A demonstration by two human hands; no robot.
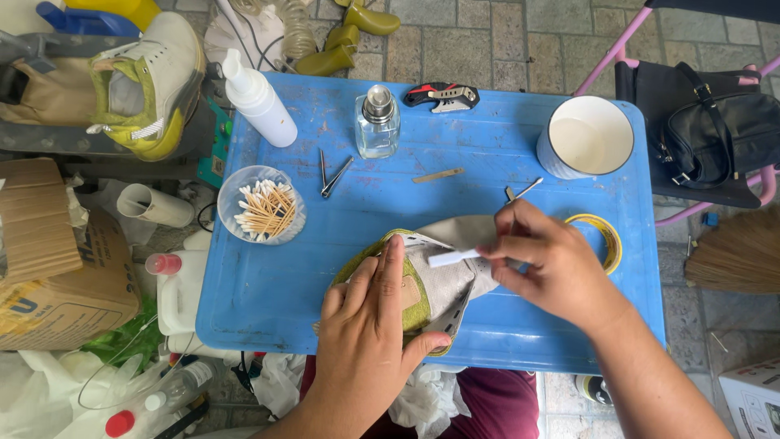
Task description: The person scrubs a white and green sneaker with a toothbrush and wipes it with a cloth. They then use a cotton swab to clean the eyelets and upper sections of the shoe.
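head view, left hand (370, 313) spread flat on shoe upper (435, 280), right hand (544, 260) pinching white stick (452, 258) above it

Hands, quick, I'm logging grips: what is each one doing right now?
Left hand: open, fingers flat, pressing down on the shoe.
Right hand: closed, pinching a small white stick at the shoe.
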